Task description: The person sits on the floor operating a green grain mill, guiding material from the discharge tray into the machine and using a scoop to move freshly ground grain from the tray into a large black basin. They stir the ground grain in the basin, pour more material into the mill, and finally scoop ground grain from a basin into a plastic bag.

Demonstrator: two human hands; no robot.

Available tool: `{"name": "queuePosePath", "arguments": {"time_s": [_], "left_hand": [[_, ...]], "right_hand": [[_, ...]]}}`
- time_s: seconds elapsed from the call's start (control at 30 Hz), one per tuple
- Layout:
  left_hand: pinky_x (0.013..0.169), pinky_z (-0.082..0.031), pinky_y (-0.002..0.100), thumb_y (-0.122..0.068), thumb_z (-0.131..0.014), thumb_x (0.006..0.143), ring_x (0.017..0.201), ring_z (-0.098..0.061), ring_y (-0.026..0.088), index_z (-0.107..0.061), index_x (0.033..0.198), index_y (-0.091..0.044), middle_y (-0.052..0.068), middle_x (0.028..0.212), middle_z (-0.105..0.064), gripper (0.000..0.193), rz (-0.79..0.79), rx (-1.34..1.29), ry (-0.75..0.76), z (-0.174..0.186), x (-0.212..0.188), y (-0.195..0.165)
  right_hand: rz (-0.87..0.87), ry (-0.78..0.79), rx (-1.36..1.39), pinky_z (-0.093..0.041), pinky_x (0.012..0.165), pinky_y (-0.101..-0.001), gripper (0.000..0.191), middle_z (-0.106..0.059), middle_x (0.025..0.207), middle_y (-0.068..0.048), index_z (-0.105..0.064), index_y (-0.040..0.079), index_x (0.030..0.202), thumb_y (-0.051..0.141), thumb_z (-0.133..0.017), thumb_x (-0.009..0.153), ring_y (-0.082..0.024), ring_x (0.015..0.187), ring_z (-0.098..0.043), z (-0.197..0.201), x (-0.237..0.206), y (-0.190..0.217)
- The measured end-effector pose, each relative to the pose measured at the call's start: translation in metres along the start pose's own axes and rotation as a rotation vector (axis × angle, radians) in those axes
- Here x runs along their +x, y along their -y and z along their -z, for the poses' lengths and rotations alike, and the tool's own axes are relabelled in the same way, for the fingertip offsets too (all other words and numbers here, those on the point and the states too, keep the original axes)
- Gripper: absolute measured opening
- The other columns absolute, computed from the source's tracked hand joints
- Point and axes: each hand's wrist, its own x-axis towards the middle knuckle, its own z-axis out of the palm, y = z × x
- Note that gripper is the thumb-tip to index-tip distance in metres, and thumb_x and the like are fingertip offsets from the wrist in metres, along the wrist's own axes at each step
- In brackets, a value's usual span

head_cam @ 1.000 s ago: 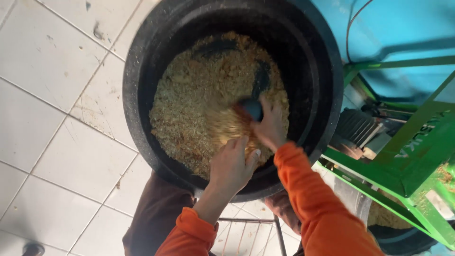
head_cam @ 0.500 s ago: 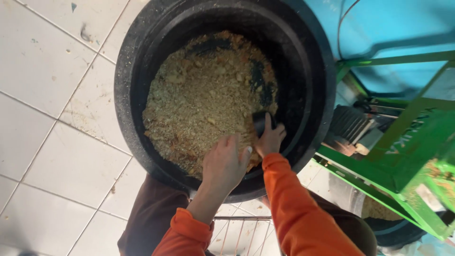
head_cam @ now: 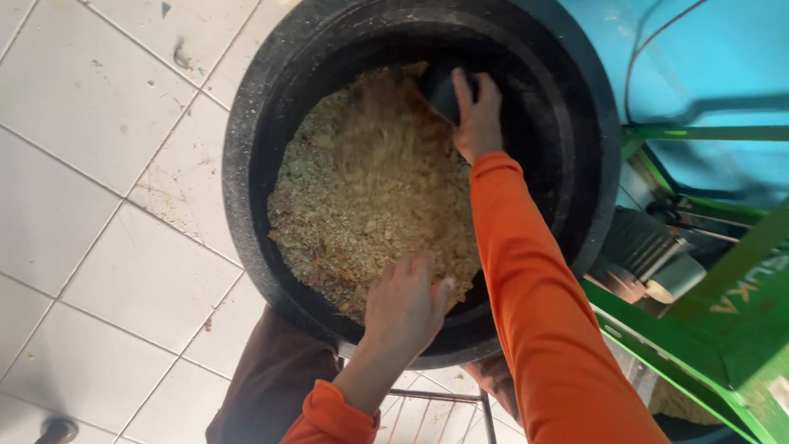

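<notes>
A large black round tub (head_cam: 246,177) stands on the tiled floor, filled with yellowish, coarse shredded material (head_cam: 362,197). My right hand (head_cam: 475,115), in an orange sleeve, reaches to the far side of the tub and is closed on a small dark scoop (head_cam: 440,89) at the top edge of the material. My left hand (head_cam: 404,308) rests at the near rim of the tub, fingers curled over the edge of the pile, holding nothing that I can see.
White floor tiles (head_cam: 90,164) lie to the left. A green metal machine frame (head_cam: 723,329) with a grey motor (head_cam: 649,251) stands at right, before a blue wall (head_cam: 715,57). A metal grid (head_cam: 436,415) shows by my knees.
My right hand has moved with the scoop from the near edge of the pile to the tub's far side. My left hand has stayed at the near rim.
</notes>
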Motion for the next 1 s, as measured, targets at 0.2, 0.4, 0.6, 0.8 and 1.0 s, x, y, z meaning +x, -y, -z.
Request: {"name": "queuePosePath", "arguments": {"time_s": [0.2,0.4,0.6,0.8,1.0], "left_hand": [[0.089,-0.050,0.053,-0.036,-0.067,0.093,0.105,-0.067,0.037,-0.060,0.121,-0.007,0.016,0.115,-0.066,0.042,0.034,0.015,0.077,0.005,0.001,-0.004],[0.088,-0.053,0.053,-0.037,-0.061,0.096,0.105,-0.066,0.038,-0.059,0.128,-0.007,0.018,0.116,-0.065,0.043,0.067,0.014,0.103,0.023,0.004,0.000],[0.089,-0.054,0.050,-0.038,-0.057,0.100,0.107,-0.068,0.035,-0.055,0.137,-0.006,0.020,0.125,-0.064,0.049,0.088,0.059,-0.075,0.041,0.022,0.021],[0.092,-0.054,0.048,-0.041,-0.057,0.100,0.111,-0.067,0.033,-0.053,0.141,-0.007,0.018,0.132,-0.062,0.053,0.120,0.054,-0.034,0.043,0.023,0.027],[0.093,-0.053,0.050,-0.040,-0.058,0.099,0.112,-0.066,0.037,-0.055,0.140,-0.007,0.020,0.131,-0.062,0.053,0.037,0.046,-0.118,0.041,0.031,0.037]], "right_hand": [[0.180,0.226,-0.054,-0.035,0.115,-0.0536,0.100,-0.035,0.154,-0.027,-0.040,0.027,0.156,-0.008,-0.074,0.069,-0.052,0.138,-0.037,-0.020,-0.048,0.025],[-0.234,0.466,0.155,-0.048,0.101,-0.0536,0.091,-0.036,0.153,-0.027,-0.035,0.030,0.156,-0.005,-0.067,0.079,-0.049,0.126,-0.052,0.000,-0.110,0.024],[-0.522,0.655,0.443,-0.049,0.085,-0.0477,0.082,-0.048,0.149,-0.021,-0.024,0.023,0.162,0.000,-0.060,0.092,-0.039,0.115,-0.055,0.020,-0.144,0.013],[-0.823,0.590,1.012,-0.051,0.075,-0.0390,0.071,-0.059,0.132,-0.015,-0.028,0.021,0.167,0.006,-0.051,0.101,-0.019,0.084,-0.057,0.010,-0.175,-0.004],[-1.007,0.330,1.431,-0.050,0.084,-0.0470,0.071,-0.045,0.123,-0.014,-0.022,0.029,0.169,0.025,-0.053,0.105,-0.026,0.103,-0.050,0.014,-0.202,0.008]]}}
